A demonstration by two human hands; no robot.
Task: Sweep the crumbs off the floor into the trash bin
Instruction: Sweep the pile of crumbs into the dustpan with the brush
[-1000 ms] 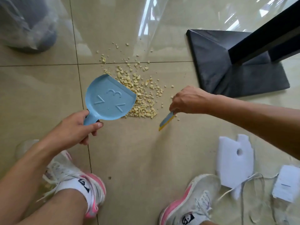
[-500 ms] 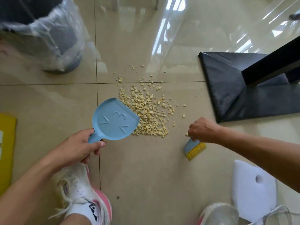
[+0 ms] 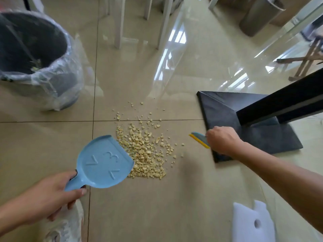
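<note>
A pile of pale yellow crumbs [image 3: 146,151] lies on the beige tile floor, with scattered bits further out. My left hand [image 3: 50,196] grips the handle of a light blue dustpan [image 3: 104,163], whose open edge touches the left side of the pile. My right hand [image 3: 223,142] holds a small blue brush with yellow bristles [image 3: 199,139], lifted to the right of the crumbs and apart from them. The trash bin [image 3: 35,56], dark with a clear plastic liner, stands at the far left.
A black table base [image 3: 227,112] with a slanted black post sits right of the crumbs, just beyond my right hand. A white foam piece [image 3: 251,222] lies at the lower right. My shoe [image 3: 68,226] is at the bottom left. White furniture legs [image 3: 118,23] stand at the back.
The view has tilted up, showing more of the bin and room. My right hand has swung the brush out to the right, away from the pile. The dustpan stays at the pile's left edge.
</note>
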